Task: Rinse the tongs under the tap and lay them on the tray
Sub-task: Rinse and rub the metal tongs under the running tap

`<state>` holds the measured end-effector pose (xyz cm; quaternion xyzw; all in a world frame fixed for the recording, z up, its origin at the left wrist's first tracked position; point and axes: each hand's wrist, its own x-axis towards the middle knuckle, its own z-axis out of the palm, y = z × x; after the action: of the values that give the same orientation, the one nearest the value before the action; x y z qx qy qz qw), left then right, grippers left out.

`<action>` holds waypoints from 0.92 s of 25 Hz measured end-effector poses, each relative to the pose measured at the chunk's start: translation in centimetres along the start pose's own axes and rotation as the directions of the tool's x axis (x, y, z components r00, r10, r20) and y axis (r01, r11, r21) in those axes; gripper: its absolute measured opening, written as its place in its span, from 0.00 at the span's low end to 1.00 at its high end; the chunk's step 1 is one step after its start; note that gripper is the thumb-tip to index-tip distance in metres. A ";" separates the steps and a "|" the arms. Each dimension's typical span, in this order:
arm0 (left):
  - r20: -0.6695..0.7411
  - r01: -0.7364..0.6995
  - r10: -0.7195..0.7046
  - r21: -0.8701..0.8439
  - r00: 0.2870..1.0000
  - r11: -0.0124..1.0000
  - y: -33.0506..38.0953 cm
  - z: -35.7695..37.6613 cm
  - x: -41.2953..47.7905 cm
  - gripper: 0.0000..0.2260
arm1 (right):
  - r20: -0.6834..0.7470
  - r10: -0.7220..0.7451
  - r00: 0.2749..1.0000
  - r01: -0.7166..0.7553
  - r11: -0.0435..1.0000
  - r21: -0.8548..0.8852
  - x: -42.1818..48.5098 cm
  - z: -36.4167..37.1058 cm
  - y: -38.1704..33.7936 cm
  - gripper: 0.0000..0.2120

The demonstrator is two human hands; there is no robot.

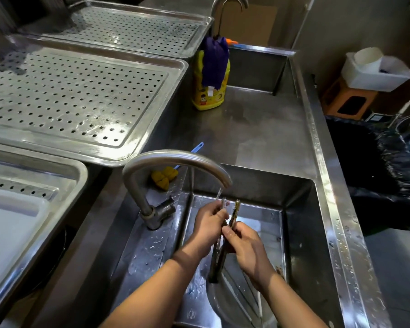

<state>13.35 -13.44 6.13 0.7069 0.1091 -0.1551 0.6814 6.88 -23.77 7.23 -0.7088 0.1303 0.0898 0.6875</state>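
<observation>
Running from the tap (175, 159), water hits the tongs (217, 261) over the sink (298, 221) (five o'clock from the perforated tray (81, 91)). The left hand (208, 223) and right hand (246, 249) both curl their fingers around them.

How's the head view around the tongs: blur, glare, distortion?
Head view: the tongs and the left hand are motion-smeared under the tap, while the right hand is sharper. Head view: dim warm light, with specular glare on the wet perforated tray and along the right edge of the counter. Head view: the wide angle bows straight edges, and the bin bag is crushed to black.
</observation>
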 end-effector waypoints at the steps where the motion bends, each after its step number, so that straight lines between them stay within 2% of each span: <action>1: -0.020 0.018 -0.018 -0.009 1.000 1.000 0.1 0.4 0.5 0.07 | 0.009 0.014 1.000 -0.015 1.000 0.013 0.0 -0.4 0.1 0.09; 7: -0.231 0.084 -0.046 0.160 0.972 0.983 -0.5 0.1 1.1 0.22 | 0.105 -0.008 0.994 0.013 0.999 -0.047 0.4 -0.4 0.0 0.11; 9: -0.193 0.085 -0.058 0.136 0.979 0.987 -0.5 -1.0 0.9 0.19 | 0.131 -0.024 0.991 0.033 0.997 -0.070 0.3 -0.1 0.1 0.12; 12: -0.104 0.179 -0.185 -0.062 0.977 0.982 0.2 -1.8 0.8 0.11 | 0.140 -0.055 0.989 0.074 0.988 -0.135 0.2 0.3 0.3 0.17; 14: -0.077 0.211 -0.227 -0.168 0.971 0.963 0.4 -1.9 0.9 0.13 | 0.128 -0.045 0.991 0.062 0.989 -0.131 0.2 0.6 0.4 0.17; 16: -0.102 0.181 -0.196 -0.140 0.975 0.974 0.3 -1.6 1.0 0.11 | 0.118 -0.037 0.992 0.048 0.994 -0.096 0.3 0.7 0.2 0.16; 19: -0.157 0.156 -0.162 -0.049 0.974 0.987 0.2 -1.1 0.9 0.17 | 0.115 -0.077 0.990 0.089 0.990 -0.108 0.4 0.8 -0.3 0.16; 21: -0.116 0.174 -0.183 -0.087 0.976 0.981 0.3 -0.9 0.7 0.15 | 0.094 -0.087 0.992 0.097 0.989 -0.109 0.4 0.6 -0.3 0.15; 23: -0.020 0.191 -0.196 -0.147 0.980 0.970 0.8 -1.1 0.6 0.08 | 0.060 -0.084 0.995 0.090 0.990 -0.104 0.3 0.4 -0.1 0.14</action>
<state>14.28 -12.40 6.69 0.6442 0.2004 -0.2002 0.7105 7.23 -23.41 7.22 -0.7467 0.0750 0.0864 0.6552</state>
